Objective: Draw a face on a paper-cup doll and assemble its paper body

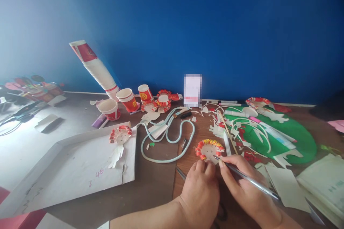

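Note:
In my right hand (248, 182) is a silver pen (252, 183), its tip touching the lower right of a round paper lion face (211, 148). The face is white with small drawn marks, ringed by curled red and yellow strips. My left hand (201, 189) has its fingers curled over the near edge of that face, pressing it to the table; its lower part is hidden by my hands. A dark pointed metal tool (181, 173) shows partly beside my left hand. A finished-looking paper lion (120, 135) with a white cut-out body lies on the white box lid.
A pale blue cord (161, 160) loops across the middle. Red paper cups (127, 100) and a tall leaning cup stack (98, 73) stand along the blue wall. At right, a green round sheet (303, 143) bears markers and paper scraps. The white box lid (70, 175) lies left.

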### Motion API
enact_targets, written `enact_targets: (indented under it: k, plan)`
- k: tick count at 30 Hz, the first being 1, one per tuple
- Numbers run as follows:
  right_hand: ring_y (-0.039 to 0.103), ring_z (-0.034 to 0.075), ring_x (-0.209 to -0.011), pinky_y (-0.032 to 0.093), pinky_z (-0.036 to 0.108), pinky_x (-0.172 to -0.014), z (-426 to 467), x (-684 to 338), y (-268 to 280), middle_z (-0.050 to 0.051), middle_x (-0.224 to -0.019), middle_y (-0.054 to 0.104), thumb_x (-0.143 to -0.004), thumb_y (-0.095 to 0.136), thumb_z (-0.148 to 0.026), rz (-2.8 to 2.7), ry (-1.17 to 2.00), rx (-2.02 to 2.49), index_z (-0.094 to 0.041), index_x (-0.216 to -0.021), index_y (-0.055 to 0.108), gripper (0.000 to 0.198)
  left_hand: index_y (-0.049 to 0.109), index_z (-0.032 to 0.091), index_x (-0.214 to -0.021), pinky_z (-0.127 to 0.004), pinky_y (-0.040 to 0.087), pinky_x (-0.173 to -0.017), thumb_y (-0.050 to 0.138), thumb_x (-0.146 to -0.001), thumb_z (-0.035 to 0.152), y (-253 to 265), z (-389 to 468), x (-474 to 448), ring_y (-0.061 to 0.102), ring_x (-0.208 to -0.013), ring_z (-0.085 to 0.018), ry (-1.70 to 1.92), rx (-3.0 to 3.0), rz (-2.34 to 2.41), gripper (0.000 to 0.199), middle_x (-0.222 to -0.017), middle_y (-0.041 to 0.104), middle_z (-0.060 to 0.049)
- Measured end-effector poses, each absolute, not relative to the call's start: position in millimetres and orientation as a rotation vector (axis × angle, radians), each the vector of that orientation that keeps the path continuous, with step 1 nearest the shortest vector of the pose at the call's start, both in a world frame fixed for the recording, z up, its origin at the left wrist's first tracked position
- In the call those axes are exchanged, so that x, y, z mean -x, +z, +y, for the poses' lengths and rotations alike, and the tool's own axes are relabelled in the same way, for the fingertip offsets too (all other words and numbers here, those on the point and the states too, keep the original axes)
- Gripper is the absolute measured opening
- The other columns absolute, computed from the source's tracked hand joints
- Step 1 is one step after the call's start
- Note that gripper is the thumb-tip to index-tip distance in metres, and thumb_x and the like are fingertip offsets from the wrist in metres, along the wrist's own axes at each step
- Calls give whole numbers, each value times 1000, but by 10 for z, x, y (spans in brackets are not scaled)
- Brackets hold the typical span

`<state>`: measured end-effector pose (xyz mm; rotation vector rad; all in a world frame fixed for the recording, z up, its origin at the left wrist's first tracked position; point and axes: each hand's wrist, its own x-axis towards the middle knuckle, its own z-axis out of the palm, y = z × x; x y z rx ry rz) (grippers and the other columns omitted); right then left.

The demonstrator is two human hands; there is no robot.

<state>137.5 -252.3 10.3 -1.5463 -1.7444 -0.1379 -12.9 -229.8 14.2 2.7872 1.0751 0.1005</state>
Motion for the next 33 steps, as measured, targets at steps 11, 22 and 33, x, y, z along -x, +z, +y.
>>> enact_targets:
  k: [11,22,33]
  plan:
    - [67,15,-60,53,22,-54,-2545,-1342,160,2,-72,70,-90,53,-33,-1637,-33,1491,-22,-85,59,13,63,13,-121,-36,47,-93,52,-90,20,75,-2324,162,52,-105,-23,153,-2908,1105,33,-114,62,-11]
    - [62,14,-62,52,23,-57,-2465,-1474,128,1,-71,64,-90,55,-33,-1474,37,1464,-21,-84,58,14,65,14,-104,-36,52,-80,53,-89,22,209,-2434,212,58,-94,-23,202,-2902,950,21,-103,64,-6]
    - [62,14,-61,51,24,-57,-2482,-1455,141,0,-69,64,-89,55,-33,-1497,62,1455,-21,-81,58,15,47,9,-135,-38,52,-78,42,-90,13,166,-2485,190,59,-92,-25,83,-2761,1168,46,-105,61,-10]
